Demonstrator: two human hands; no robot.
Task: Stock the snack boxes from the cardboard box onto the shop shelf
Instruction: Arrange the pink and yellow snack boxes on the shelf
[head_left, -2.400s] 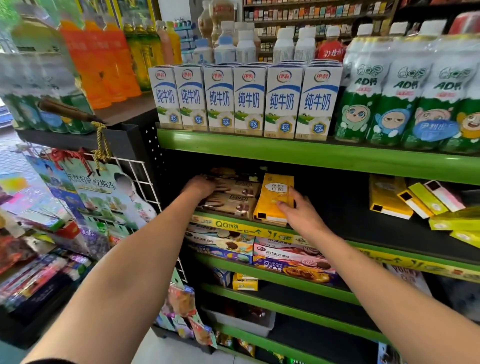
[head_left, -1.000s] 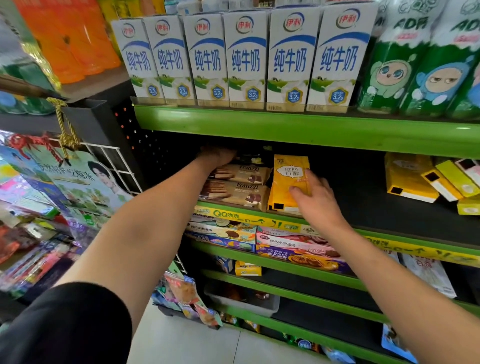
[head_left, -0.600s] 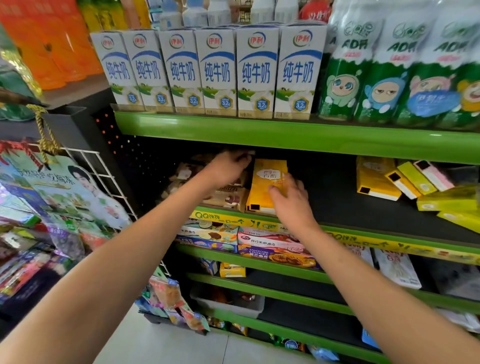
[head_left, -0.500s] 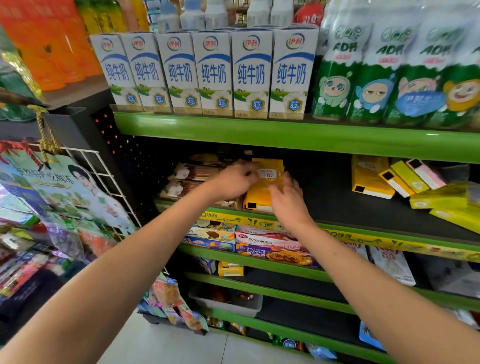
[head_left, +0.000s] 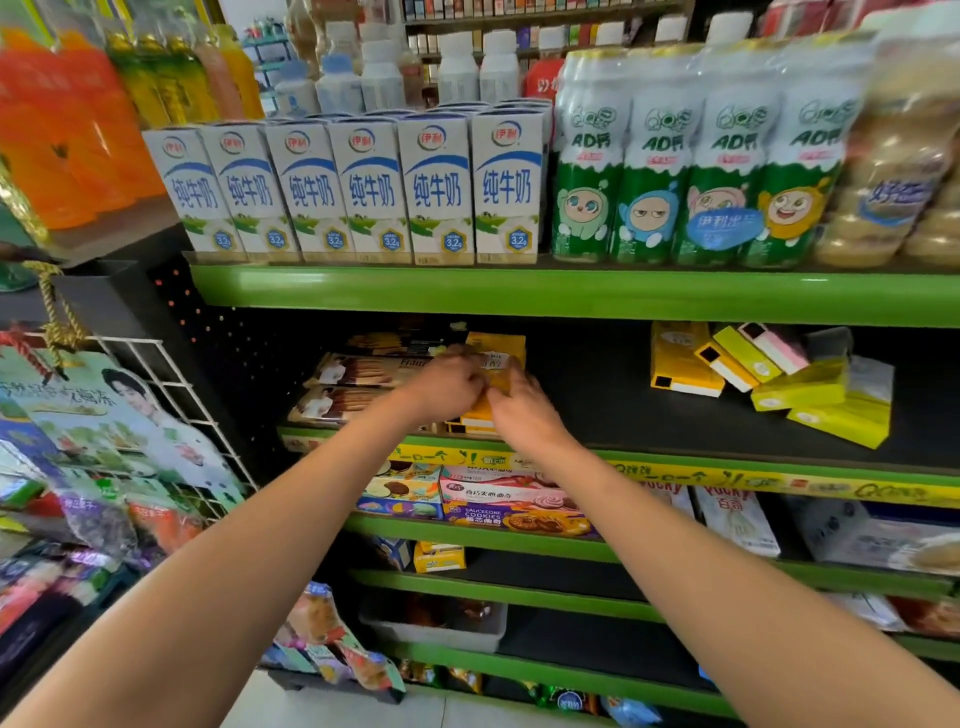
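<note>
A stack of yellow snack boxes (head_left: 500, 349) stands on the black middle shelf (head_left: 597, 415), beside brown biscuit packs (head_left: 358, 371) to its left. My left hand (head_left: 448, 384) and my right hand (head_left: 519, 402) are both pressed against the front of the yellow stack, fingers curled on it, and they hide most of it. More yellow and pink snack boxes (head_left: 753, 374) lie tumbled at the right of the same shelf. The cardboard box is not in view.
Milk cartons (head_left: 374, 192) and green drink bottles (head_left: 691, 166) fill the green-edged shelf (head_left: 571, 293) above. Cookie boxes (head_left: 498, 501) sit on the shelf below. A wire rack with hanging snack bags (head_left: 104, 457) stands at the left.
My left hand has left the brown biscuit packs and moved right onto the yellow stack, meeting my right hand there. The view has shifted slightly.
</note>
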